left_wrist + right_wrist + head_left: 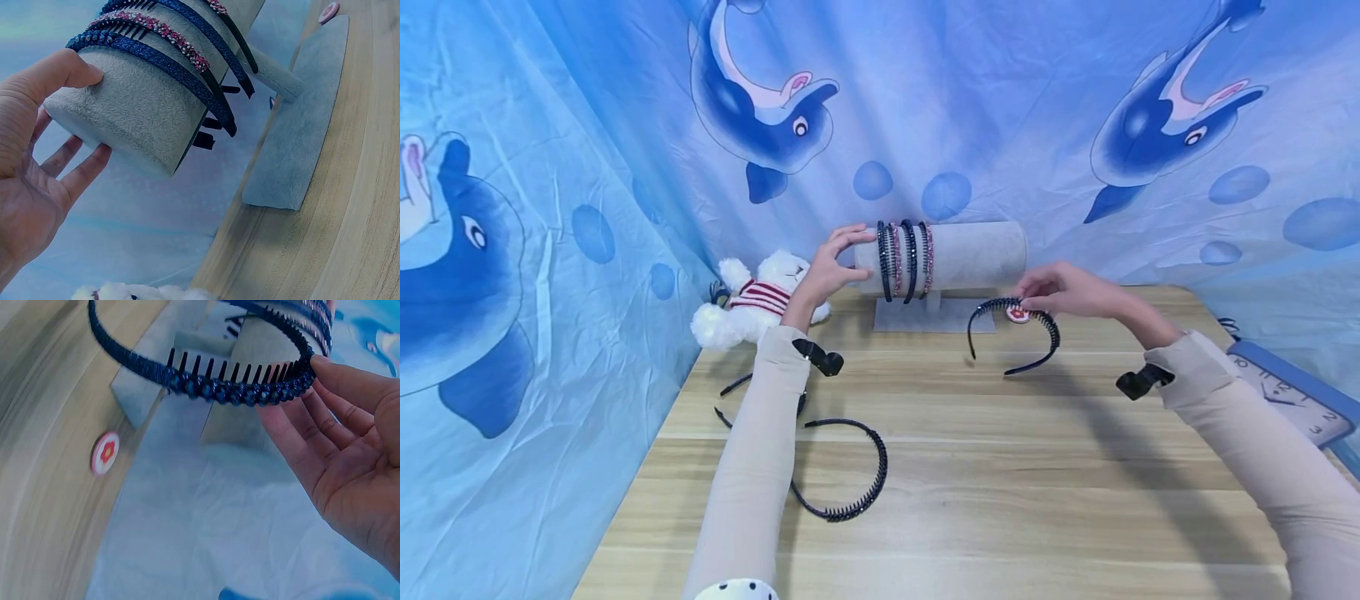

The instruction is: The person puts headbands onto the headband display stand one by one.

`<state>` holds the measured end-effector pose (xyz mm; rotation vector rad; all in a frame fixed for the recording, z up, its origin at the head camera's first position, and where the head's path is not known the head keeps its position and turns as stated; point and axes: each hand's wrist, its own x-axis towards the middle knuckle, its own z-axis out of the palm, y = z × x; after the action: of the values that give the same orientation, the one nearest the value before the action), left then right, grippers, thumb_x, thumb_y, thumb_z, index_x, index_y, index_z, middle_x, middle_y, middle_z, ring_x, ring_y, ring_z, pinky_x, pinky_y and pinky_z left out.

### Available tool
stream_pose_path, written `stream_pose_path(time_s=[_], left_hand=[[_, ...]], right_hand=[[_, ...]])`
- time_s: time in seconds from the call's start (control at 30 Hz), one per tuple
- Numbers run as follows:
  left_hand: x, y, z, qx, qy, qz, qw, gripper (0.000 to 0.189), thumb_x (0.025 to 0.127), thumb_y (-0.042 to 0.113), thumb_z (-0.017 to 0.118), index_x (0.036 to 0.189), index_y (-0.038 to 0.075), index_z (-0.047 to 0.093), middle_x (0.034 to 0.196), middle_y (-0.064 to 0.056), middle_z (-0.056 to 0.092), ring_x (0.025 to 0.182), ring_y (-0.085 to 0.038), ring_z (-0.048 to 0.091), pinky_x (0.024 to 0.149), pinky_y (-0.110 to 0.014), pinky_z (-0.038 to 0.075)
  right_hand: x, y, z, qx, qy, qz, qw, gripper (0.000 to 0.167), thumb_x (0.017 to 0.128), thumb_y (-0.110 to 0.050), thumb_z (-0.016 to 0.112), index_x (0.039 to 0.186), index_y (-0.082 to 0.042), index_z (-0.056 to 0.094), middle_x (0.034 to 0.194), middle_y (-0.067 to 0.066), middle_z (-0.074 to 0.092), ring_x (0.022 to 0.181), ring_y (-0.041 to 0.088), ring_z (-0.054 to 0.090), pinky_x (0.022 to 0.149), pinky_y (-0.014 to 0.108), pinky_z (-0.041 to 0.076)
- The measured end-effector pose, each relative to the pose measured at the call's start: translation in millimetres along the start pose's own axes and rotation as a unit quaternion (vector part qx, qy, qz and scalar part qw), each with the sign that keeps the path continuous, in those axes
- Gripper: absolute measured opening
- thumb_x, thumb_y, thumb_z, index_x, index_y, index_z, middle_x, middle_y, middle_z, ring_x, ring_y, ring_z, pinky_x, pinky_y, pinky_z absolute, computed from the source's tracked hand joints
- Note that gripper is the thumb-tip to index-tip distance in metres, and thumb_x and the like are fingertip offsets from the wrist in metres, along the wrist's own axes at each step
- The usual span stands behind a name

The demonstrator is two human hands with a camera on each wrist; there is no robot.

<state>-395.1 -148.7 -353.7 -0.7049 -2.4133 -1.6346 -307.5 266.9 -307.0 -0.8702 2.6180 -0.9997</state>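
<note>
A grey velvety headband stand (977, 250) with a thick horizontal roll stands at the back of the table. Several headbands hang on the roll's left half, dark blue ones (912, 262) alternating with pink glittery ones (929, 260). My left hand (827, 271) grips the roll's left end, thumb in front and fingers around the far side, as the left wrist view shows. My right hand (1067, 290) pinches a dark beaded headband (237, 394) with comb teeth between thumb and fingers. It hangs in front of the roll's right end, ends pointing down.
A dark toothed headband (882, 467) lies on the table (1000, 500), with another dark headband (737, 385) partly behind my left sleeve. A white plush toy (767, 300) is at the back left, a blue-framed clock (1292, 396) at the right edge. A round flower badge (105, 453) lies near the stand's base.
</note>
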Motion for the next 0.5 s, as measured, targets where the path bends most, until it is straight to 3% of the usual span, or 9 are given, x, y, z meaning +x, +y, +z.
stream_pose_path(time_s=[0.13, 0.37, 0.5], left_hand=[[0.4, -0.5, -0.1, -0.001, 0.000, -0.003, 1.0000, 0.060, 0.080, 0.002, 0.080, 0.136, 0.015, 0.064, 0.158, 0.006, 0.042, 0.150, -0.022, 0.032, 0.126, -0.059, 0.020], [0.8, 1.9, -0.7, -0.002, -0.008, -0.015, 0.9999, 0.061, 0.083, 0.000, 0.077, 0.140, 0.009, 0.059, 0.163, 0.000, 0.036, 0.153, -0.026, 0.028, 0.127, -0.059, 0.018], [-5.3, 15.9, -1.5, 0.000, -0.017, -0.020, 0.9997, 0.061, 0.083, -0.003, 0.076, 0.141, 0.005, 0.058, 0.164, -0.007, 0.035, 0.152, -0.030, 0.028, 0.127, -0.058, 0.019]], right_hand=[[-10.9, 10, -11, 0.007, 0.017, 0.047, 0.9987, 0.027, 0.099, -0.007, 0.063, 0.123, 0.004, 0.065, 0.102, 0.013, 0.075, 0.084, 0.012, 0.069, 0.067, 0.031, 0.060], [-27.7, 23, -31, 0.017, 0.043, 0.083, 0.9955, 0.031, 0.099, -0.005, 0.062, 0.129, 0.003, 0.063, 0.093, 0.005, 0.074, 0.083, 0.012, 0.069, 0.065, 0.028, 0.059], [-34.1, 25, -41, 0.006, 0.072, 0.096, 0.9928, 0.032, 0.100, -0.006, 0.062, 0.130, 0.004, 0.062, 0.093, 0.001, 0.075, 0.083, 0.007, 0.069, 0.066, 0.029, 0.061]])
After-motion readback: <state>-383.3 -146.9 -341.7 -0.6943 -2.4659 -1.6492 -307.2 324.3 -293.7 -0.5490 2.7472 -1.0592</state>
